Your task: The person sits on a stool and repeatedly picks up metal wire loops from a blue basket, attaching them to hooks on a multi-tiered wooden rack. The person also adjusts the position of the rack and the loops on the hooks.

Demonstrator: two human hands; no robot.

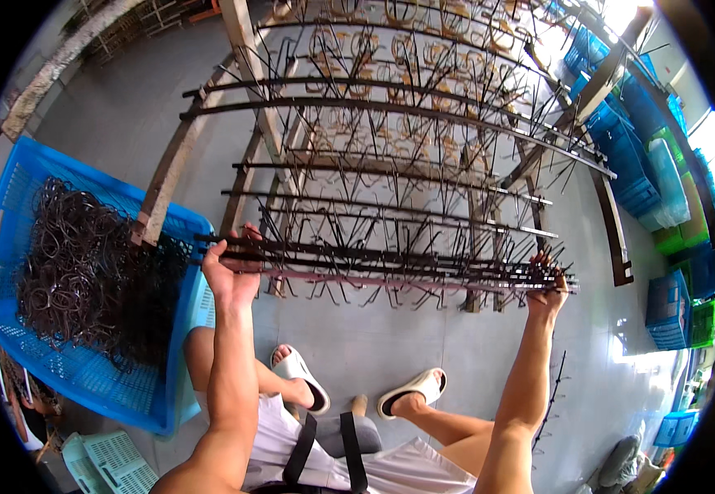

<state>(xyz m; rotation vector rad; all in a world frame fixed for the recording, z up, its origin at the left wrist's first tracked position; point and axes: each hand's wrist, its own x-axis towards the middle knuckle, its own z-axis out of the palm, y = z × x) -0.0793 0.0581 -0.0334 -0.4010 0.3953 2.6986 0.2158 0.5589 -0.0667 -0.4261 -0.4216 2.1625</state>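
Note:
A stack of long dark bars (390, 268) with many thin wire hooks stretches across in front of me, roughly level. My left hand (232, 270) is closed round its left end, the thumb on the near side. Round the right end is closed my right hand (548, 284), its fingers partly hidden among hooks. How many bars each hand grips I cannot tell. Just beyond, a tall wooden rack (250, 66) carries more dark hooked bars (407, 107) in tiers. Thin amber-coloured ring-shaped pieces (390, 128) hang from several of the farther ones.
At my left stands a blue plastic crate (4, 272) heaped with dark curled pieces (82, 263). Pale green crates (111, 463) lie below it. Blue bins (668, 309) line the right side. A thin hooked bar (550, 399) stands beside my right forearm. My sandalled feet are below the bars.

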